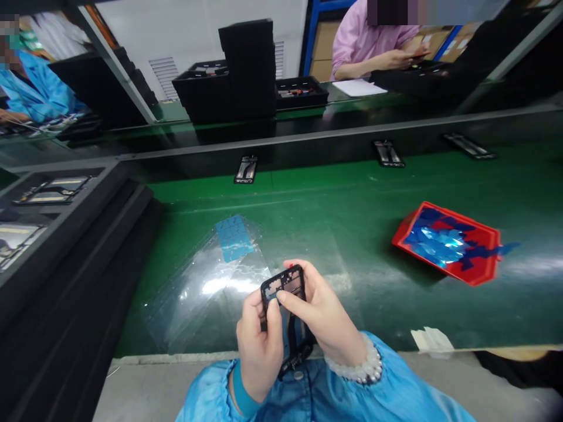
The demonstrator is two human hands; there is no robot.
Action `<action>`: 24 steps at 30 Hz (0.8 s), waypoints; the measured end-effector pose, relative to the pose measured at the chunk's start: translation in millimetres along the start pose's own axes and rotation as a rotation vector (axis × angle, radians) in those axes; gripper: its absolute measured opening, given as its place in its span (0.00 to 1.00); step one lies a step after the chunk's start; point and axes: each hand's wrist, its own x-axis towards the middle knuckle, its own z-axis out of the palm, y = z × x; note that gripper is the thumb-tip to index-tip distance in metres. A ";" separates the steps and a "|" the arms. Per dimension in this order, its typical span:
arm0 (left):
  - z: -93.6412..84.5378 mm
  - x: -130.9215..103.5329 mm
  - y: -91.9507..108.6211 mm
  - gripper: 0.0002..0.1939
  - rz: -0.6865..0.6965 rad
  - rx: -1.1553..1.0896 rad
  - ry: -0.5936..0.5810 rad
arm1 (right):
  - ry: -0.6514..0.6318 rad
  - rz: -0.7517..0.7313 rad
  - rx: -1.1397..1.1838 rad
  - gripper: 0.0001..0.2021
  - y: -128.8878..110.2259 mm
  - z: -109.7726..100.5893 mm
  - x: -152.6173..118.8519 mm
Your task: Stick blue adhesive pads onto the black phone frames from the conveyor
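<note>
Green bench [316, 211], black trays [57, 334], red bin [478, 275], device [294, 333] in hands [261, 347]

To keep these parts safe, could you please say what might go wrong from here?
The black frame, held near the green bench's front edge, could drop if the left hand or right hand slips. Blue pieces might spill from the red bin, as one strip sticks out past its rim.

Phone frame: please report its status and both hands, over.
Left hand and right hand both gripping frame. Thumbs together over its far end. Nothing seen blocking; red bin off to the right.
</note>
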 end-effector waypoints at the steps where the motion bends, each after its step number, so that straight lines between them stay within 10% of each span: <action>1: 0.2 -0.2 -0.6 0.10 0.016 0.019 -0.001 | -0.012 0.009 0.011 0.17 -1.5 -0.8 0.0; 24: -2.8 21.8 7.3 0.17 -0.015 0.246 -0.119 | 0.120 -0.148 -0.245 0.17 18.1 -2.7 2.9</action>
